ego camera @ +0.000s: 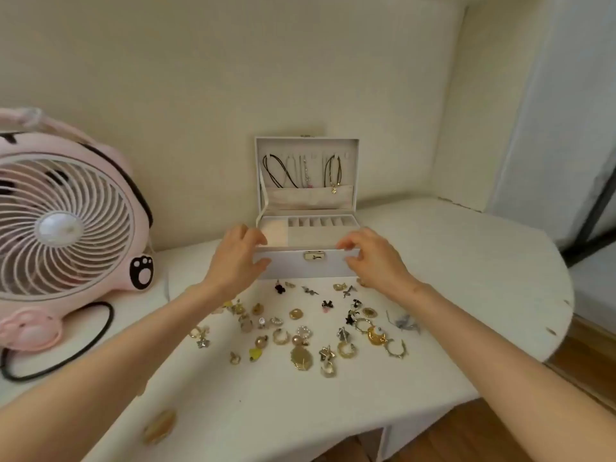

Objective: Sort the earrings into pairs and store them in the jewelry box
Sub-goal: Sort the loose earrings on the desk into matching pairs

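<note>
Against the back wall (200, 95), where the white counter (450, 261) met it, the jewelry box (300, 268) stood with its lid raised upright. Necklaces (276, 171) hung inside the lid, and the top tray of small compartments was exposed. To the box's right a broad stretch of counter ran out to a rounded edge with chipped paint, beyond which lay wooden floor. To the left the room was tighter: a pink fan (66, 228) stood near the box, its black cable (108, 316) looping over the counter toward the front edge. That front edge curved away to the lower left, and a gold knob (160, 425) showed on the face below it.

The earrings (295, 314) lay loose on the counter just in front of the box, spread from near its front wall toward the person. Most were gold, a few black or silver, and some touched or overlapped.

Both forearms reached forward over either side of that scatter. The left hand (238, 258) gripped the box's front left corner, fingers curled over the top rim and thumb pressed on the front wall. The right hand (373, 258) gripped the front right corner likewise, fingers hooked over the rim and thumb on the front. The gold latch (314, 256) sat between the two hands.
</note>
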{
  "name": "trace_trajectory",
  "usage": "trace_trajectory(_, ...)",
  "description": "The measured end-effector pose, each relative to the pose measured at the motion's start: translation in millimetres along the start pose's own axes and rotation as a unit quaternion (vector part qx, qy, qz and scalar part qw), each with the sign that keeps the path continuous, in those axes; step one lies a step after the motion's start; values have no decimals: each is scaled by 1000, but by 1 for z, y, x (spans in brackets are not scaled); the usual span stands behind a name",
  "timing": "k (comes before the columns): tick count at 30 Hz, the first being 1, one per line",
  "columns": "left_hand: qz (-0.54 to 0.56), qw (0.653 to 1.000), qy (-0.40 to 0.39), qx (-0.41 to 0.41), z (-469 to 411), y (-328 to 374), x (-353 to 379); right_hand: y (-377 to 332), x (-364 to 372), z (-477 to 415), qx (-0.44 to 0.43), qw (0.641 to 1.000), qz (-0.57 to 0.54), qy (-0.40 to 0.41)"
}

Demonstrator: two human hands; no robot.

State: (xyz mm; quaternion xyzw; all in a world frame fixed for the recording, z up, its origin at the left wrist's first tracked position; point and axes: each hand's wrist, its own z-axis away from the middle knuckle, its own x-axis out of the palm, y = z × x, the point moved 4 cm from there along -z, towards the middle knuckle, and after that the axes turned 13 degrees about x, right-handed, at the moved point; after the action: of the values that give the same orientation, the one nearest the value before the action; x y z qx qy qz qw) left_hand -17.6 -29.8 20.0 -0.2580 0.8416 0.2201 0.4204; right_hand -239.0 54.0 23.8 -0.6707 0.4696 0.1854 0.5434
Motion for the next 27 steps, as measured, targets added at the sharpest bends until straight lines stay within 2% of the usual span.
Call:
trace_trajectory(5,-2,1000,-4,-25,-4,-6,7,11,0,-13,4,993,114,-4)
trace_trajectory(8,-11,1000,5,-28,-7,-7,9,16,1,-21,17,992,125,-4)
trace_trajectory(18,-10,999,23,-21,-17,-11,6,23,-8,-32,50,995,83,16)
trace_trajectory(27,-10,999,15,34,4,3,-4,30,-17,-15,52,998,37,-2)
